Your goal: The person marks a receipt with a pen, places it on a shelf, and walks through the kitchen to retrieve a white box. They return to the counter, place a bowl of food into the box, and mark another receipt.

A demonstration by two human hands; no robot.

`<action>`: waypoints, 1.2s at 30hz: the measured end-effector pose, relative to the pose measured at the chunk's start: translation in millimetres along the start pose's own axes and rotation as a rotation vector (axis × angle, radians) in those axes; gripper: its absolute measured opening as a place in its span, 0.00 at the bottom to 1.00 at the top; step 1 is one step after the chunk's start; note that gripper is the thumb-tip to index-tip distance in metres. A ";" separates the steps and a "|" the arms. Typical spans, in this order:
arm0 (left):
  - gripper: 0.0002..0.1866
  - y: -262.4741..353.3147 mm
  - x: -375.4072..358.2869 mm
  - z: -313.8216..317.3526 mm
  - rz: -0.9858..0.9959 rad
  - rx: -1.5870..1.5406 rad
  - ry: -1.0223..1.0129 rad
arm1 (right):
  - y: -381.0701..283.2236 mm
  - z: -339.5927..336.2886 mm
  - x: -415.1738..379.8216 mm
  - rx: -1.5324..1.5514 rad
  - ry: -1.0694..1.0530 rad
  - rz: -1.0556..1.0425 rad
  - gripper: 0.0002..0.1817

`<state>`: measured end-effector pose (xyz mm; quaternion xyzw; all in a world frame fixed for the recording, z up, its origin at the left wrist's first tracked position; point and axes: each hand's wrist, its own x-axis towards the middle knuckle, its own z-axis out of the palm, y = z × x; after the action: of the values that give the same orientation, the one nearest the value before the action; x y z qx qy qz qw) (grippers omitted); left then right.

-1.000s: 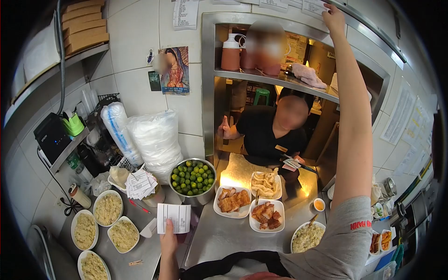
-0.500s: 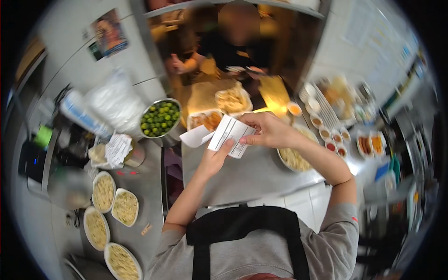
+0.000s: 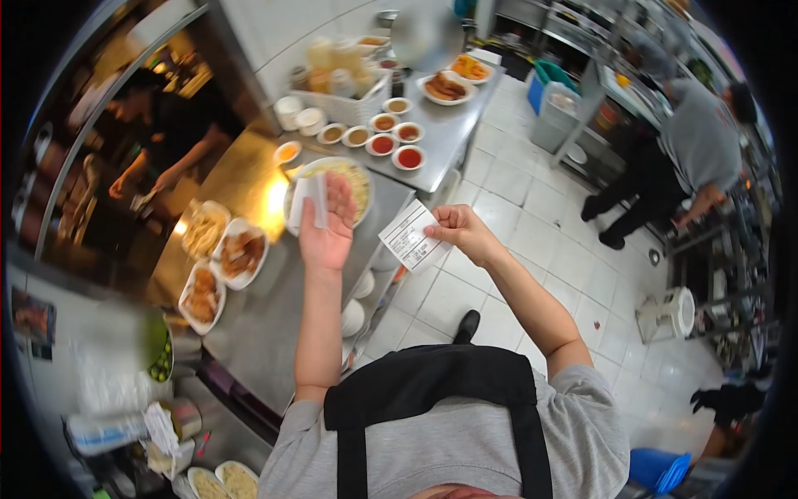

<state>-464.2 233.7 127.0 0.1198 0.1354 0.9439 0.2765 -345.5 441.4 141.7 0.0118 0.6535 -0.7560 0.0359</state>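
Observation:
My right hand (image 3: 465, 233) pinches a printed paper slip (image 3: 407, 237) by its right edge, over the floor beside the steel counter. Raised palm up over a large bowl of pale food (image 3: 363, 187), my left hand (image 3: 327, 229) has its fingers spread, with a white slip (image 3: 308, 200) caught at the thumb. To the left of that hand, on the counter, are white dishes of fried food (image 3: 241, 254) and a dish of fries (image 3: 204, 231).
Sauce cups (image 3: 382, 145) and a white basket of bottles (image 3: 353, 106) stand on the steel counter (image 3: 432, 158). One person (image 3: 694, 141) bends at the right shelves; another (image 3: 170, 133) works behind the pass opening. A white stool (image 3: 672, 312) stands on the tiled floor.
The view has swung right. My hands have moved apart, each with paper: the printed slip is now in my right hand only, and my left hand has opened upward.

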 end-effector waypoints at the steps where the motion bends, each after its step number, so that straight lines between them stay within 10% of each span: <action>1: 0.26 -15.7 13.8 8.4 0.006 -0.044 -0.029 | -0.9 -19.3 -9.0 0.000 0.034 -0.008 0.06; 7: 0.24 -184.1 63.8 28.0 -0.664 0.318 -0.068 | -9.0 -161.7 -59.4 -0.098 0.167 -0.027 0.05; 12: 0.23 -311.0 113.6 37.1 -0.600 0.545 -0.091 | -13.2 -273.7 -101.7 -0.200 0.483 -0.101 0.16; 27: 0.24 -477.6 377.3 38.2 -0.493 0.490 -0.129 | -41.9 -565.2 -5.2 0.152 0.206 -0.085 0.18; 36: 0.23 -555.6 596.2 77.6 -0.372 0.617 -0.093 | -186.9 -817.0 95.9 -0.133 0.481 -0.196 0.21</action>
<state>-656.8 1029.1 110.8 0.2138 0.4205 0.7857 0.4001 -477.9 1272.3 201.0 0.1254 0.6893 -0.6869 -0.1934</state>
